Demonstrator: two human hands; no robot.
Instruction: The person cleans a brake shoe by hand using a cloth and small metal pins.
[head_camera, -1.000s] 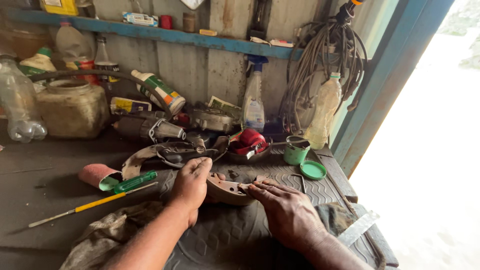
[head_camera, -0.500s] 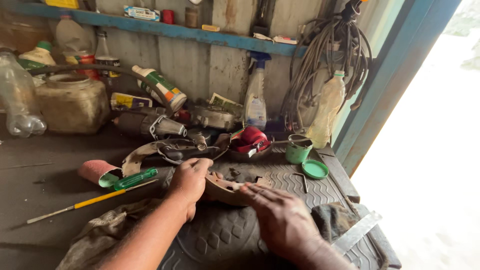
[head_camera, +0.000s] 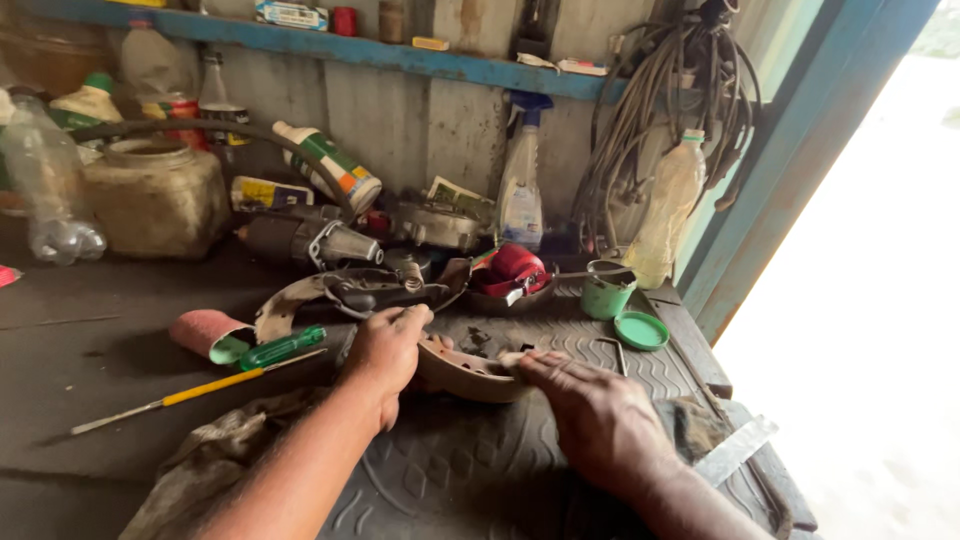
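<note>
Hands on the work, both of them, down on the ribbed rubber mat (head_camera: 560, 345) that covers this end of the bench (head_camera: 90, 350). The left hand (head_camera: 385, 352) is clamped over the near end of a curved brown brake shoe (head_camera: 470, 375) — fingers (head_camera: 405, 318) curled over the top, gripping it. The right hand (head_camera: 600, 415) lies flatter, its fingers (head_camera: 535, 365) stretched out and pressing on the shoe's other end; whether they wrap around it or just bear down, I cannot tell. The shoe itself sits on the mat between the two hands, arched side facing the person.

Left of the left hand — a green-handled screwdriver (head_camera: 280, 348) and, just beside it, a thin tool with a yellow handle (head_camera: 205, 388), both lying on the bare bench. A roll of reddish sandpaper (head_camera: 205, 332) rests at the screwdriver's far end. A dirty rag (head_camera: 215, 450) is bunched under the left forearm. Behind the hands lies a heap of metal parts, with a red part (head_camera: 515, 268) in a shallow dish. Off to the right stand a small green cup (head_camera: 605, 295) and a green lid (head_camera: 642, 330) near it, with a bent metal key (head_camera: 612, 350) on the mat close by. A spray bottle (head_camera: 522, 195) stands against the back wall, cables (head_camera: 660, 110) hang beside it, and a metal ruler (head_camera: 735, 452) lies at the bench's right edge.
</note>
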